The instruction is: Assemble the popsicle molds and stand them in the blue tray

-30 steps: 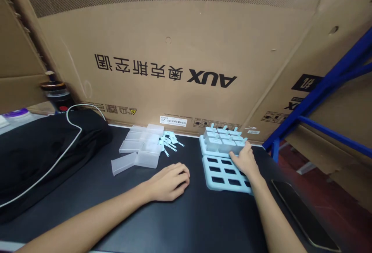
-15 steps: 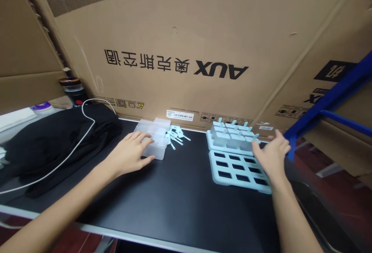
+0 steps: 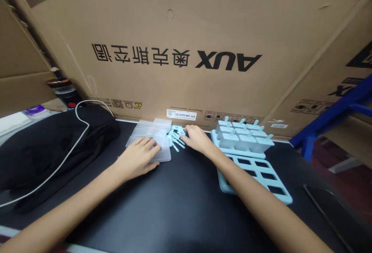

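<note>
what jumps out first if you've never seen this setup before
The big cardboard box with upside-down AUX lettering fills the back. In front of it, on the black table, the left hand rests on clear plastic cases while the right hand reaches the small pale blue sticks. To the right lies a light blue popsicle mould tray.

On the black table (image 3: 180, 202), the left hand (image 3: 136, 159) lies flat on a cluster of clear plastic cups (image 3: 151, 136) near the back edge. Just beside them, the right hand (image 3: 197, 138) reaches over a small pile of pale blue sticks (image 3: 176, 138), fingertips touching them. Further right sits a pale blue tray (image 3: 255, 173) with open slots, filled moulds (image 3: 242, 136) at its far end. A black cloth (image 3: 43, 148) with a white cable (image 3: 58, 160) covers the left side. A large cardboard box (image 3: 186, 43) stands behind.
</note>
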A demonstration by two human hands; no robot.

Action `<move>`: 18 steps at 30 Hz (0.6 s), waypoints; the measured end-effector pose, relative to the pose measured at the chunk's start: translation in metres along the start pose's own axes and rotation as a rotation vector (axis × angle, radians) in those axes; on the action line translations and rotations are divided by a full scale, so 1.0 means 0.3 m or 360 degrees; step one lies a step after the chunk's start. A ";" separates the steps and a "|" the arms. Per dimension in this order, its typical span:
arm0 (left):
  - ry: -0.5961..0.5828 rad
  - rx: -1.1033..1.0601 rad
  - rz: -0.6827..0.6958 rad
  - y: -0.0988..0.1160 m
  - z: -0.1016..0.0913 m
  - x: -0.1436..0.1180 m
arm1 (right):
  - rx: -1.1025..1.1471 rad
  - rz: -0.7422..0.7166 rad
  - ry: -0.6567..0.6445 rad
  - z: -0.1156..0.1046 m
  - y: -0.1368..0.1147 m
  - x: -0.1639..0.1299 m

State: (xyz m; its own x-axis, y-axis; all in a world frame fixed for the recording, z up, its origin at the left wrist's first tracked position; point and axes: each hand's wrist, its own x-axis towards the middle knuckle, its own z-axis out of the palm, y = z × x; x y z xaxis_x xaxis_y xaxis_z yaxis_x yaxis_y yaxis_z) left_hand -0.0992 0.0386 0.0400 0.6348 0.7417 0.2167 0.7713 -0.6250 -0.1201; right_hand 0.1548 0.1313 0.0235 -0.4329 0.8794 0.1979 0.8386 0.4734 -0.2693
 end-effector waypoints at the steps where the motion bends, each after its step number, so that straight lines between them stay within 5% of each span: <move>1: 0.0023 -0.0036 0.0017 0.009 0.001 0.004 | 0.0000 0.0017 -0.0022 0.015 0.010 0.024; 5: 0.0163 -0.0424 0.0082 0.080 0.005 0.005 | 0.0034 0.0117 -0.0082 0.065 0.059 0.083; 9: 0.0308 -0.1305 0.0062 0.187 0.020 0.038 | 0.0079 0.0171 -0.0030 0.071 0.111 0.089; 15: 0.0123 -0.3094 -0.0547 0.314 0.120 0.160 | 0.0130 0.0224 0.0112 -0.033 0.154 0.019; 18: 0.0034 -0.3557 -0.0826 0.343 0.156 0.190 | 0.0528 0.0267 0.0267 -0.095 0.141 -0.067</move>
State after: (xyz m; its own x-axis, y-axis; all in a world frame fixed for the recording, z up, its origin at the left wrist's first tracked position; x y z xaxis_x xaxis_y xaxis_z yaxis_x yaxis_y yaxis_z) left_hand 0.0185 0.0280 -0.0053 0.4548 0.8814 -0.1277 -0.4467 0.3498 0.8235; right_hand 0.2084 0.1323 0.0350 -0.2165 0.9385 0.2690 0.7289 0.3387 -0.5950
